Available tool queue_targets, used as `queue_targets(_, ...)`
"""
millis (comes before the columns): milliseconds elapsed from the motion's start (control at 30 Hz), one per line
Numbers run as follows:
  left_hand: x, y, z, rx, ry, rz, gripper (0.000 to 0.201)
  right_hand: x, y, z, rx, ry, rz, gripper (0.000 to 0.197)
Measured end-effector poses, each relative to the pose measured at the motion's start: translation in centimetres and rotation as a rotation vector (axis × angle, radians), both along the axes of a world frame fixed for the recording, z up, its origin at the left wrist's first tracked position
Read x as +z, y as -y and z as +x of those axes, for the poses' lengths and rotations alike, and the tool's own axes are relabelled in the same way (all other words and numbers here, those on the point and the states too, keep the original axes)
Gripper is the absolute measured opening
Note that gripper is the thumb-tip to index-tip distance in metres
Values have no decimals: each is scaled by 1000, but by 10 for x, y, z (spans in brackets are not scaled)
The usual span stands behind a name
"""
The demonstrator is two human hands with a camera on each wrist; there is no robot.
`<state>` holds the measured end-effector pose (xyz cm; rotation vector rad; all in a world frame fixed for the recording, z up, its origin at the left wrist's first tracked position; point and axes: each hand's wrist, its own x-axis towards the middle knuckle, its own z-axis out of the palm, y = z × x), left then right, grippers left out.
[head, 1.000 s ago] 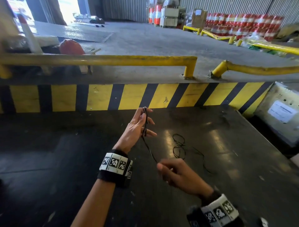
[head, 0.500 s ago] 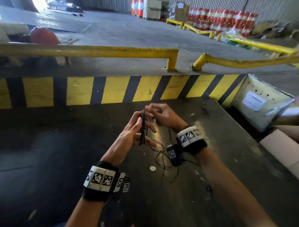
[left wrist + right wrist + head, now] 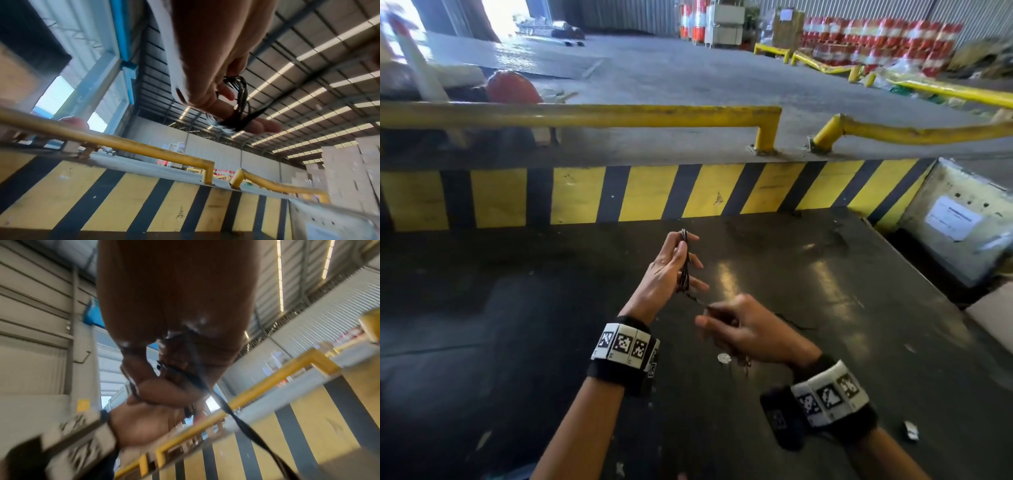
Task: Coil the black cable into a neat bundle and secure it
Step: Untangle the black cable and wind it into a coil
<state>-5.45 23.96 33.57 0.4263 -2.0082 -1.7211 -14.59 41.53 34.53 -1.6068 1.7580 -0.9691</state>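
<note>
Holds coils of black cord (image 3: 684, 265) wound lengthwise over the left hand (image 3: 666, 274), grip spread with fingers straight, up above the dark surface (image 3: 842, 308). Leads one strand down and rightward to the right hand (image 3: 753, 337), just beside. Pinches that strand there, grip pressed together on it, fingers curled.

1. I read the cord (image 3: 684, 263) as black with pale flecks.
2. Left wristband (image 3: 625, 346) and right wristband (image 3: 828, 394): black, with white tiles bearing black square codes.
3. Far kerb (image 3: 647, 193): slanted yellow and black stripes.
4. Rail (image 3: 585, 114) beyond: yellow.
5. Far-right drums (image 3: 876, 37): red and white bands.
</note>
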Motion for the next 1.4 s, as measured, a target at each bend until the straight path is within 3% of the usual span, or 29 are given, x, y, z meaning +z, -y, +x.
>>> queue_targets(133, -15, -18, 0, -93, 177, -156, 22, 61, -2, -26, -47, -165, -67, 21)
queue_targets(300, -8, -48, 16, -299, 60, 107, 33, 92, 20, -69, -110, -250, -138, 24)
queue_targets(433, 3, -60, 29, -355, -59, 206, 38, 49, 43, -85, -173, -43, -126, 36)
queue_targets(533, 17, -58, 34, -327, -144, 239, 41, -6, 48, -72, -239, 209, -102, 67)
queue_targets(567, 23, -55, 34, -305, -174, 238, 42, -25, 47, -63, -236, 293, -91, 68)
queue_targets(667, 38, -39, 32, -199, -254, 210, 41, -64, 35, -24, -158, 579, -34, 43)
queue_targets(767, 42, -14, 25, -61, -241, 113, 38, -74, 18, 10, -76, 683, 6, 45)
queue_targets(833, 39, 1, 20, 12, -217, 78, 37, -66, 7, 23, -50, 587, 11, 50)
queue_targets(967, 19, 18, 12, 56, -102, -26, 31, -18, -8, 26, 50, 245, 35, 37)
queue_targets(1100, -5, 3, 13, -34, 29, -125, 31, 55, -12, -1, 3, 48, 7, 29)
queue_targets(1200, -8, -25, 22, -176, 66, -52, 38, 93, 0, -28, -62, -81, -72, 21)
queue_targets(1300, 1, -49, 32, -266, 3, 67, 39, 94, 25, -55, -135, -81, -104, 21)
queue_targets(1400, 13, -57, 39, -297, -81, 142, 42, 60, 43, -68, -176, 99, -84, 28)
